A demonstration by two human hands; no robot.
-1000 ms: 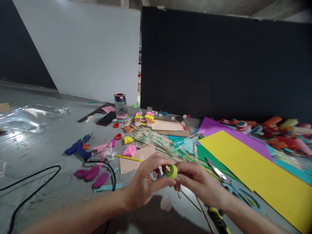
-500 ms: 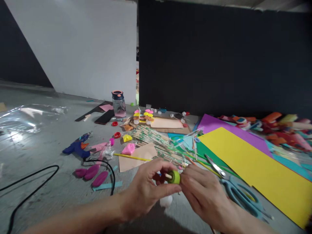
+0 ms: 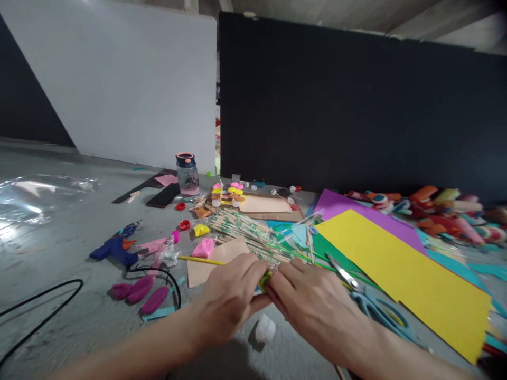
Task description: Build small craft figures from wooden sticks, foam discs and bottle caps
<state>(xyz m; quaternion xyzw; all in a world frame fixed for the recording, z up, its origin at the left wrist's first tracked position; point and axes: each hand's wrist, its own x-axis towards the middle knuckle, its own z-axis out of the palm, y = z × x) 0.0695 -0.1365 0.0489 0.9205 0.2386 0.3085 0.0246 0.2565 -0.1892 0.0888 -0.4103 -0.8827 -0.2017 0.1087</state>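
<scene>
My left hand (image 3: 233, 295) is closed around a small green bottle cap (image 3: 264, 281), low in the middle of the view. My right hand (image 3: 312, 298) meets it from the other side, fingers curled and pressed against the cap. Only a sliver of green shows between the fingers; the thin wooden stick seen in the cap earlier is hidden. Below the hands a white lump (image 3: 265, 328) lies on the grey tabletop. Blue-handled scissors (image 3: 380, 311) rest beside my right forearm. A yellow stick (image 3: 202, 260) lies beyond my left hand, partly over a beige sheet (image 3: 198, 274).
Bundled wooden chopsticks (image 3: 237, 227) lie ahead, near pink clay (image 3: 203, 247) and yellow clay (image 3: 201, 230). A bottle (image 3: 187, 177) stands behind. Yellow foam sheets (image 3: 404, 279) cover the right; a black cable (image 3: 81, 295) loops at left.
My left hand has turned over and closed further, so its back now faces me and the cap is mostly covered. Both hands have come closer together. The view has shifted slightly.
</scene>
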